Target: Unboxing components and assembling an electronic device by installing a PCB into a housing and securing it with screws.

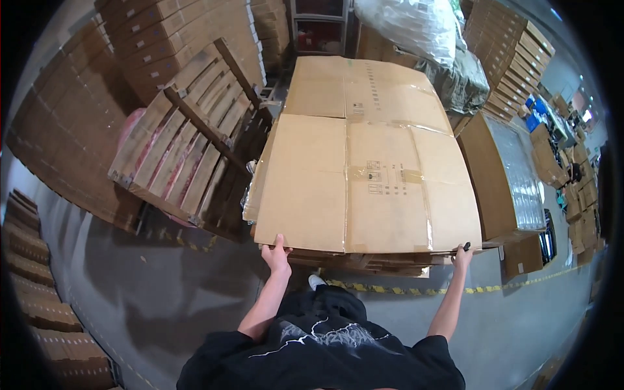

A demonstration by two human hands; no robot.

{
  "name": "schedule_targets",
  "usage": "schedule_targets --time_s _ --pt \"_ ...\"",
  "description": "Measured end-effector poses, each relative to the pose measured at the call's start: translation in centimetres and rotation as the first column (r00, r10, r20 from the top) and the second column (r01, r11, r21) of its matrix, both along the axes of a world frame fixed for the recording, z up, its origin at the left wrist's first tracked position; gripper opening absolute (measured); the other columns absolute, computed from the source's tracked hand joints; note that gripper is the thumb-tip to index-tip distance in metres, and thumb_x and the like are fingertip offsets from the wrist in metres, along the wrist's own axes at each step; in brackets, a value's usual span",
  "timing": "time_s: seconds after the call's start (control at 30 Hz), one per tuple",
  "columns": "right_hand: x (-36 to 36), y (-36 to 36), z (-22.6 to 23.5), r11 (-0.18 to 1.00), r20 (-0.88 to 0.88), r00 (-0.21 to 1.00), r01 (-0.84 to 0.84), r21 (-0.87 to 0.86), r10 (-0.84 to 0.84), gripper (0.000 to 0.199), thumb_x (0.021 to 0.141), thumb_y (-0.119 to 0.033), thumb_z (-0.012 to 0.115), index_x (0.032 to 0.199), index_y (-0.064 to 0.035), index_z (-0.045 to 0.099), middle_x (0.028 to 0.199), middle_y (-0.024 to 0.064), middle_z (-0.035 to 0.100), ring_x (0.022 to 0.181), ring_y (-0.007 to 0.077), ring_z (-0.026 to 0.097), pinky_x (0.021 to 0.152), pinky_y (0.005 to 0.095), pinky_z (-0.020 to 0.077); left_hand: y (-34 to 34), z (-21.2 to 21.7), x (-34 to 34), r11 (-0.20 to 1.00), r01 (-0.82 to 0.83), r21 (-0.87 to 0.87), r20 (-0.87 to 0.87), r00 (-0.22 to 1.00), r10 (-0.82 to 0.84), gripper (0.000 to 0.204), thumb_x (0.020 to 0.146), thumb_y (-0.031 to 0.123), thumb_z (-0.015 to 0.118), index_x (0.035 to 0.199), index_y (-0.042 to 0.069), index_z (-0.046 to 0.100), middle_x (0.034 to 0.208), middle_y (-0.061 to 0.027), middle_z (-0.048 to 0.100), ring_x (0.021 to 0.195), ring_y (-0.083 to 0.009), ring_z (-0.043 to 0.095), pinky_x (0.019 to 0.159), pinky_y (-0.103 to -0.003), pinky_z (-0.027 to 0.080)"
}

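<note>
The left hand (277, 259) is clamped on the near left corner of a broad, flat sheet of brown cardboard (302, 182) with clear tape over its seams, the thumb on top and the other fingers curled at the edge. The sheet spreads forward from the fingers of both hands. At its near right corner, the right hand (462, 256) is closed around a small black handheld object (467, 246); whether those fingers also pinch the cardboard, I cannot tell. Below and between the two sets of fingers shows the edge of a brown wooden pallet (390, 266). Left of the left fingers and farther forward, a slatted wooden pallet (199, 122) leans at a tilt. Right of the right fingers and farther forward stands a large brown cardboard box (484, 179).
</note>
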State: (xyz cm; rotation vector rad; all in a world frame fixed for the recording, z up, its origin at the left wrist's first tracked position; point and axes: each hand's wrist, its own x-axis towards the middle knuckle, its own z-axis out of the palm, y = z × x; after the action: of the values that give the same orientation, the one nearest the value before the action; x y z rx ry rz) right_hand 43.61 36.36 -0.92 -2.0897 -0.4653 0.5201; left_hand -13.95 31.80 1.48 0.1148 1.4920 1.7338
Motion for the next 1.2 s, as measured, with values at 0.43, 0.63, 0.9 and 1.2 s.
schedule_targets --time_s 0.43,0.63,0.9,1.2 --pt "-44.4 2.2 12.7 -0.084 0.628 -0.045 -0.996 0.033 0.777 0.031 0.074 0.011 0.05 0.101 -0.0008 0.056 0.092 0.0179 0.053 0.09 0.033 0.053 0.08 0.0387 0.0426 -14.7 -5.0 -9.9 0.963 0.1 -0.249 -0.441 0.874 -0.205 0.065 0.091 0.036 0.056 0.13 -0.003 0.022 0.096 -0.0119 0.063 0.097 -0.0216 0.058 0.09 -0.034 0.042" --pt "-60.9 -14.9 5.8 -0.935 0.309 -0.885 -0.352 0.041 0.347 0.034 0.071 0.011 0.051 0.101 -0.0028 0.057 0.094 0.0157 0.058 0.088 0.0295 0.058 0.081 0.034 0.0452 -38.2 -18.9 -3.3 0.478 -0.467 -0.744 -0.281 0.868 0.41 0.071 0.083 0.056 0.049 0.134 0.009 0.031 0.128 -0.0177 0.047 0.121 -0.0387 0.041 0.101 -0.051 0.029" --pt "-79.6 -27.4 -20.9 -0.977 -0.802 -0.567 -0.196 -0.086 0.185 0.014 0.082 -0.028 0.045 0.08 -0.0158 0.052 0.064 -0.0014 0.05 0.05 0.0166 0.045 0.046 0.0309 0.0335 -66.2 -19.8 16.5 -0.065 -0.398 -0.915 -0.156 0.199 0.967 0.055 0.086 0.038 0.044 0.124 0.0 0.038 0.131 -0.0168 0.043 0.125 -0.0351 0.035 0.101 -0.051 0.03" --pt "-80.5 -53.1 -20.6 -0.835 -0.033 -0.999 0.034 -0.549 -0.019 0.022 0.077 -0.014 0.064 0.089 0.0041 0.063 0.083 0.0219 0.066 0.082 0.0365 0.065 0.073 0.0462 0.0485 -72.3 -23.4 30.8 -0.283 -0.475 -0.833 -0.11 -0.36 0.927 0.022 0.079 0.018 0.047 0.078 -0.001 0.058 0.066 -0.0127 0.061 0.051 -0.0222 0.058 0.038 -0.037 0.045"
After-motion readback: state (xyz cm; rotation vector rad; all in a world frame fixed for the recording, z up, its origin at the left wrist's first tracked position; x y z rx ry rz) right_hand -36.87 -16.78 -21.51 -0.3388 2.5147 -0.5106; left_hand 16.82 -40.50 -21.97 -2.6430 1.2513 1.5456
